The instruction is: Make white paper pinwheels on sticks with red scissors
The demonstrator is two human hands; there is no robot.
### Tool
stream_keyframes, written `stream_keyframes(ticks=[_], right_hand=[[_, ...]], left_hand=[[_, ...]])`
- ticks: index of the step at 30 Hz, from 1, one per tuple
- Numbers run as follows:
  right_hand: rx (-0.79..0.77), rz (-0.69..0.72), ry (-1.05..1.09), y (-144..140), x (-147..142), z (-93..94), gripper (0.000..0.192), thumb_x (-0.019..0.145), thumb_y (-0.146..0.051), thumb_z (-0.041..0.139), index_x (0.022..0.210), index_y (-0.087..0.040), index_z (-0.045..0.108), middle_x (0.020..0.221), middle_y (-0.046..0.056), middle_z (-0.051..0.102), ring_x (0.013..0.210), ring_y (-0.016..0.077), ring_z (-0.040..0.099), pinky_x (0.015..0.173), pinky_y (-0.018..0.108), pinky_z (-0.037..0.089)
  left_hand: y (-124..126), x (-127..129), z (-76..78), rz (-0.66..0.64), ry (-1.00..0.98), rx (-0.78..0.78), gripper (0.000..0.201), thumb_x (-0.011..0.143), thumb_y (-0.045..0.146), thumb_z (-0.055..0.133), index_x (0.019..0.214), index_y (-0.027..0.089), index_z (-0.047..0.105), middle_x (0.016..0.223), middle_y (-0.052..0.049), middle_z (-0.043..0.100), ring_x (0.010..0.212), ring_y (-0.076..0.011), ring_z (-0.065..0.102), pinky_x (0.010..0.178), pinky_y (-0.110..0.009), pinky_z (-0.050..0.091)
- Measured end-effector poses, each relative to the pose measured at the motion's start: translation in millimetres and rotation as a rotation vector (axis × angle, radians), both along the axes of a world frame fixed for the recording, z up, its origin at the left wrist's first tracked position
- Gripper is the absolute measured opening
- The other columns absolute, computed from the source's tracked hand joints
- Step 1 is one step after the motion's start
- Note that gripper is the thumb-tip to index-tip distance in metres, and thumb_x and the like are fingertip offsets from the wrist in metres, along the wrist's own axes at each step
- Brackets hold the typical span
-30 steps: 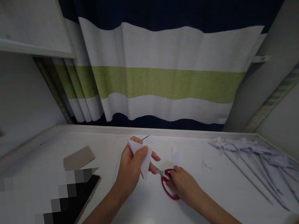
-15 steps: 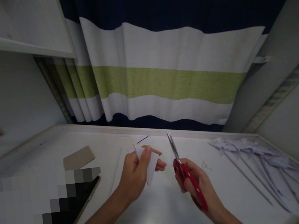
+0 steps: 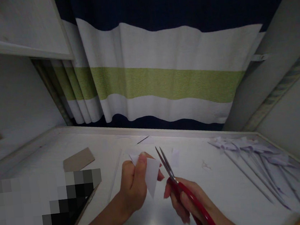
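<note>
My left hand (image 3: pixel 135 183) pinches a folded piece of white paper (image 3: pixel 152 175) between thumb and fingers, its pointed end hanging downward. In my right hand (image 3: pixel 187 198) is a pair of scissors (image 3: pixel 171 169) with red handles and metal blades. The blades stand slightly apart and point up and away from me. Their tips are just right of the paper, and I see no contact between them. Both hands are above the white tabletop (image 3: pixel 224 198).
Several paper shapes on thin sticks (image 3: pixel 257 154) lie at the right. A brown card (image 3: pixel 78 159) rests at the left, behind a dark, partly pixelated device (image 3: pixel 77 211). Small scraps (image 3: pixel 206 164) and a paper piece (image 3: pixel 175 156) lie behind my right hand. A striped curtain (image 3: pixel 168 81) hangs behind.
The scissors have moved left and nearer to me, toward the paper, and their blades have spread. My left hand has turned the paper, so more of its face shows.
</note>
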State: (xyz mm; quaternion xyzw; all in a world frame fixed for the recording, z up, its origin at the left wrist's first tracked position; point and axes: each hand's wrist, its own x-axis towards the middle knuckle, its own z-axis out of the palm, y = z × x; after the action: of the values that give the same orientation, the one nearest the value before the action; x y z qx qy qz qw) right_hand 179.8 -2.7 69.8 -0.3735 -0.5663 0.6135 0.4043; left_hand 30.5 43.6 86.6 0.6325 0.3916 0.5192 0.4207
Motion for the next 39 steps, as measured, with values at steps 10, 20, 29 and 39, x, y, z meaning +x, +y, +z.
stream_keyframes(ticks=[10,20,29,39], right_hand=[[-0.008,-0.001,-0.026,-3,-4,3.7,0.048,0.067,-0.065,0.048,0.072,-0.017,0.049,0.046,-0.008,0.033,0.038,0.0070,0.027,0.037,0.020,0.021],[0.017,0.005,-0.056,-3,1,-8.2,0.053,0.068,-0.066,0.045,0.078,-0.015,0.052,0.050,-0.007,0.035,0.041,0.0065,0.029,0.039,0.020,0.023],[0.007,0.006,-0.027,-2,2,-12.7,0.050,0.071,-0.062,0.046,0.081,-0.013,0.053,0.051,-0.006,0.038,0.041,0.0053,0.030,0.040,0.019,0.024],[-0.021,-0.002,-0.035,-2,0,-9.8,0.053,0.066,-0.066,0.047,0.075,-0.013,0.052,0.047,-0.008,0.036,0.037,0.0045,0.028,0.036,0.018,0.021]], left_hand=[[-3,0,3.8,0.022,0.110,0.039,0.054,0.088,0.038,0.021,0.064,0.015,0.064,0.055,-0.004,0.063,0.038,-0.0102,0.047,0.040,-0.021,0.035],[-4,3,2.8,0.050,0.065,0.025,0.053,0.087,0.038,0.022,0.061,0.015,0.061,0.051,-0.003,0.061,0.041,-0.0113,0.050,0.041,-0.022,0.033],[-6,4,5.7,0.068,0.051,-0.001,0.050,0.087,0.034,0.023,0.058,0.014,0.059,0.055,-0.004,0.063,0.052,-0.0134,0.057,0.045,-0.022,0.035],[-7,5,5.3,0.076,0.070,-0.002,0.049,0.086,0.032,0.023,0.058,0.014,0.058,0.056,-0.004,0.063,0.049,-0.0120,0.054,0.044,-0.022,0.033]])
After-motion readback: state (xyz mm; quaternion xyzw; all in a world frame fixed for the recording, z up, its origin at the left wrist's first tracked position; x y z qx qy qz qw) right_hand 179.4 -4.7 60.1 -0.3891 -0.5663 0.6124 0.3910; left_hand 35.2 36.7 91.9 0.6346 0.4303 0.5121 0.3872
